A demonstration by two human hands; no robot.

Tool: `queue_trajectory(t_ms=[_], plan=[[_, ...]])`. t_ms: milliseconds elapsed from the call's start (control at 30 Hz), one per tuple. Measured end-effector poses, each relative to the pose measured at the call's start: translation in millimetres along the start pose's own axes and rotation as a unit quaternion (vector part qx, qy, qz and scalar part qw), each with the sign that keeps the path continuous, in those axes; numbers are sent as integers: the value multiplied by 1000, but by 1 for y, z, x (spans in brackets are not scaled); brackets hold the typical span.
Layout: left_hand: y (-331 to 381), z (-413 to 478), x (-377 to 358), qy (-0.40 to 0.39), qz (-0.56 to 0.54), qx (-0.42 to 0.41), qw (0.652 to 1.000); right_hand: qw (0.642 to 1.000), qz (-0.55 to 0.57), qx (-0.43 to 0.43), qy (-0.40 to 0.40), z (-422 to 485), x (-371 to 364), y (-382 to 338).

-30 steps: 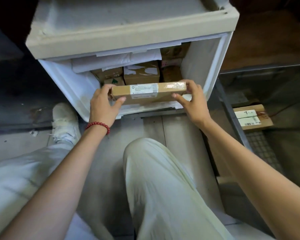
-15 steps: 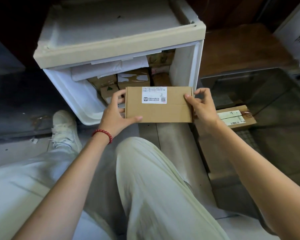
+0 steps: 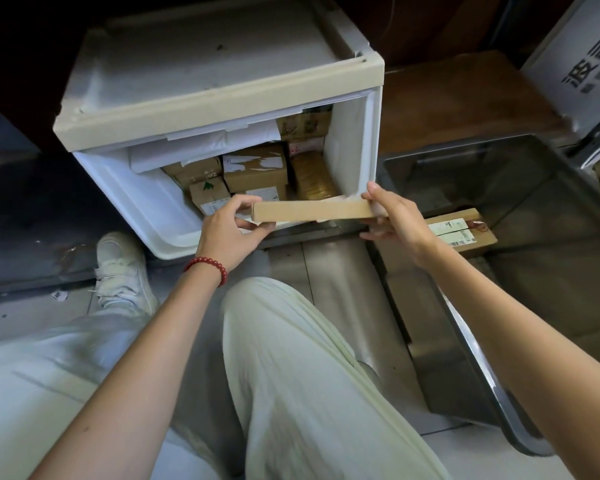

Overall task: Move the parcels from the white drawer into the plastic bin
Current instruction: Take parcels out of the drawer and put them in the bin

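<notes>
— How many parcels?
— One flat parcel (image 3: 312, 211) in the hands, one labelled parcel (image 3: 461, 232) lying in the plastic bin (image 3: 499, 157), and roughly six boxes (image 3: 255, 168) packed in the white drawer (image 3: 146, 202). The ones at the back are too hidden to count surely.
— And the hands?
— Both arms reach forward. The left hand (image 3: 227, 233), with a red bracelet (image 3: 207, 266) on its wrist, pinches the left end. The right hand (image 3: 395, 216) grips the right end, thumb on top. The flat parcel is level and edge-on, just in front of the drawer's open front.
— Any writing?
— The label print is too small to read. A small box (image 3: 208, 197) shows a green tree mark.
</notes>
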State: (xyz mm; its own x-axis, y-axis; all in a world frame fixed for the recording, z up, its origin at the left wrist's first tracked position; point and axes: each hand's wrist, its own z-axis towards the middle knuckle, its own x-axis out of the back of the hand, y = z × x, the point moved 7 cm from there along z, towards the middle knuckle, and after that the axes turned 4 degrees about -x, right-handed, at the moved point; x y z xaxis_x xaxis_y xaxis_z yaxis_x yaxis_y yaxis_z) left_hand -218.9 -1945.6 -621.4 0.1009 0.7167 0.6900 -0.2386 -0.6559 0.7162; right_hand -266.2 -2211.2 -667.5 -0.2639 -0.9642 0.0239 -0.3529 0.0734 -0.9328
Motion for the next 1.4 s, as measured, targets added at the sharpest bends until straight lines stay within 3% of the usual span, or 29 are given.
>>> queue_trajectory(t_ms=[200, 400, 633, 767, 867, 1067, 1233, 1400], plan=[[21, 13, 4, 45, 6, 14, 999, 991, -101, 84, 18, -7, 19, -10], [70, 32, -21, 80, 44, -67, 994, 988, -48, 114, 91, -20, 63, -25], [150, 45, -113, -75, 59, -150, 984, 966, 76, 59, 238, -33, 154, 8], [181, 38, -165, -124, 144, -256, 948, 919, 156, 12, 362, -47, 213, 45], [187, 30, -197, -143, 201, -307, 919, 890, 221, -45, 396, -53, 244, 89], [163, 13, -237, -152, 258, -324, 897, 802, 288, -156, 499, -80, 267, 173], [150, 16, -245, -139, 264, -310, 903, 734, 286, -228, 572, -94, 264, 223], [147, 16, -244, -125, 251, -308, 909, 711, 352, -289, 535, -78, 248, 250]])
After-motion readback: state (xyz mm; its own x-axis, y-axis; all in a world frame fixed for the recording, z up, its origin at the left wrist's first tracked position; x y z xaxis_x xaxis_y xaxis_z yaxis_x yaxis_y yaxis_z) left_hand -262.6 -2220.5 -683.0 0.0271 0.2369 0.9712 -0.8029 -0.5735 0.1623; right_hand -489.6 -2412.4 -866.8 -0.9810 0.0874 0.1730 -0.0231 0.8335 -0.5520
